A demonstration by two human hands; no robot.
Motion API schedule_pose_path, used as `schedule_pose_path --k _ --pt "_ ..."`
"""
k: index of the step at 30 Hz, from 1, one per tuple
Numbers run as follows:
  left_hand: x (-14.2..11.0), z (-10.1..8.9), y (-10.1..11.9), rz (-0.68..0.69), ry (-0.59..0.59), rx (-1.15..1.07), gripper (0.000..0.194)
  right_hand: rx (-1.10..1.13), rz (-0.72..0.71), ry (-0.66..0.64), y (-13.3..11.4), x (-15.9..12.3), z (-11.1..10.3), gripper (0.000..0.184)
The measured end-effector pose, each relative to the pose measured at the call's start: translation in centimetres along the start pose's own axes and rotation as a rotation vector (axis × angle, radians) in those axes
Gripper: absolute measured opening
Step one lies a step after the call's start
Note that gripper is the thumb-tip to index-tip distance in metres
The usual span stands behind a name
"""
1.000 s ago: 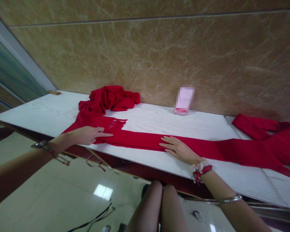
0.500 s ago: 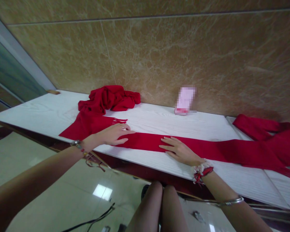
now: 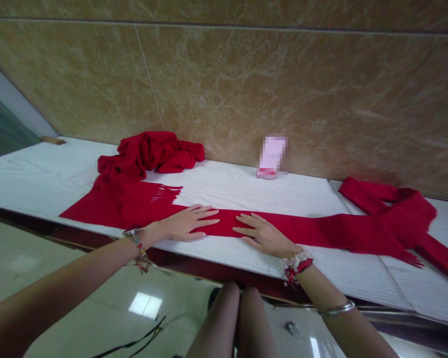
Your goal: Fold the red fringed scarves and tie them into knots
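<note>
A red fringed scarf (image 3: pixel 306 229) lies in a long folded strip along the white tabletop. My left hand (image 3: pixel 188 222) rests flat on the strip, fingers stretched out toward the right. Facing it a short way off, my right hand (image 3: pixel 263 233) also lies flat on the cloth with its fingers apart. Neither hand grips the fabric. To the left, crumpled red cloth (image 3: pixel 145 156) is heaped against the wall, with a fringed end spread below it. At the right, the red strip overlaps another looped length of red cloth (image 3: pixel 381 191).
A white wood-grain table (image 3: pixel 224 186) runs along a brown marbled wall (image 3: pixel 246 89). A pink pixelated object (image 3: pixel 272 155) leans against that wall. Beneath the table edge are my knees (image 3: pixel 229 303), and dark cables (image 3: pixel 134 343) lie on the tiled floor.
My left hand has come down flat and slid right along the strip, nearer the right hand. The right hand stays on the cloth. The whole view has shifted slightly.
</note>
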State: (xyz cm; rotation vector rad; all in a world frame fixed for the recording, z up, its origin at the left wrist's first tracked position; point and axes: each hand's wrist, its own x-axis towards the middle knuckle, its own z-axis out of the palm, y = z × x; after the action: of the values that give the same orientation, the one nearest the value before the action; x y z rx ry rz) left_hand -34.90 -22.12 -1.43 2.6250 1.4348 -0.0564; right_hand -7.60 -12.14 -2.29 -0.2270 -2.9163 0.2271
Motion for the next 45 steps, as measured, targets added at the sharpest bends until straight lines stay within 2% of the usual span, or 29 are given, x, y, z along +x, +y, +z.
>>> schedule_pose_path --k 7,12,14,16,20,24,28,37,40,45 --pt "0.1 -0.3 0.2 0.007 -0.009 -0.036 0.049 -0.031 0.077 -0.092 -0.5 0.0 -0.2 0.041" --pt "0.0 -0.6 0.2 0.005 -0.017 -0.032 0.048 -0.014 0.106 -0.111 -0.3 -0.9 -0.5 0.041" --pt "0.1 -0.8 0.3 0.005 -0.014 -0.035 0.047 0.015 0.143 -0.095 -0.3 -0.7 -0.6 0.043" --pt "0.4 -0.9 0.5 -0.014 0.013 -0.029 0.045 0.019 0.249 -0.031 -0.5 0.0 -0.6 0.047" --pt "1.3 -0.1 1.2 -0.163 0.106 0.039 0.049 -0.03 0.466 0.102 -1.8 2.6 0.4 0.059" --pt "1.7 0.8 1.5 -0.204 0.082 0.098 0.051 -0.111 0.458 0.055 -3.0 3.5 1.9 0.056" --pt "1.6 1.0 1.2 -0.189 0.08 0.109 0.05 -0.198 0.458 0.023 -1.9 1.1 1.6 0.048" --pt "1.5 0.9 0.6 -0.128 0.093 0.114 0.05 -0.367 0.597 0.042 4.9 -9.5 -0.8 0.044" --pt "1.3 0.8 0.4 -0.112 0.082 0.11 0.05 -0.375 0.625 0.061 5.9 -10.9 -0.5 0.044" --pt "0.7 1.0 -0.2 -0.111 0.073 0.099 0.049 -0.395 0.632 0.133 6.2 -11.2 0.2 0.046"
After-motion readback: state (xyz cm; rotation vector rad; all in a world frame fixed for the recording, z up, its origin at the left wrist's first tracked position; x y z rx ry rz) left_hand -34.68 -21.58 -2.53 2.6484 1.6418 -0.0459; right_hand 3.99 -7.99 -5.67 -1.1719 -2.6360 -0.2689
